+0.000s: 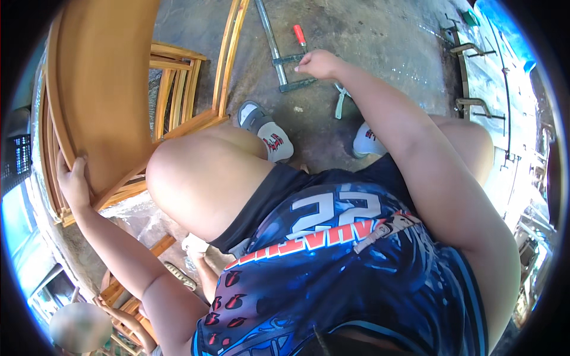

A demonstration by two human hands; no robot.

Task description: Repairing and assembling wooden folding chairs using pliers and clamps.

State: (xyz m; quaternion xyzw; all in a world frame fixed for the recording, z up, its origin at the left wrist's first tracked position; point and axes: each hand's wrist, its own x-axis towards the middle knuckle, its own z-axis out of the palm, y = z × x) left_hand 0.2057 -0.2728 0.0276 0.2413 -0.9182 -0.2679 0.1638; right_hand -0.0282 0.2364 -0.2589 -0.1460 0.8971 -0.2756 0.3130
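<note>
To my left stands a piece of wooden furniture with a broad, smooth orange-brown panel (pixel 110 77) and light wooden rails. My left hand (pixel 74 183) is closed round the panel's lower left edge, with some fingers hidden behind it. Ahead of me, a bar clamp (pixel 275 50) with a long metal bar and dark jaws is at the floor. My right hand (pixel 320 64) has its fingers pinched together at the clamp's sliding jaw, below its red handle (pixel 298 34). The hand covers the end of that jaw and part of the screw.
A plier-like tool with pale green handles (pixel 339 105) lies by my right forearm. Several C-shaped clamps (pixel 472 48) line a pale surface at the right. Slatted wooden frames (pixel 178 89) stand behind the panel. Another person's hand (pixel 122 317) shows at lower left, near wooden pieces.
</note>
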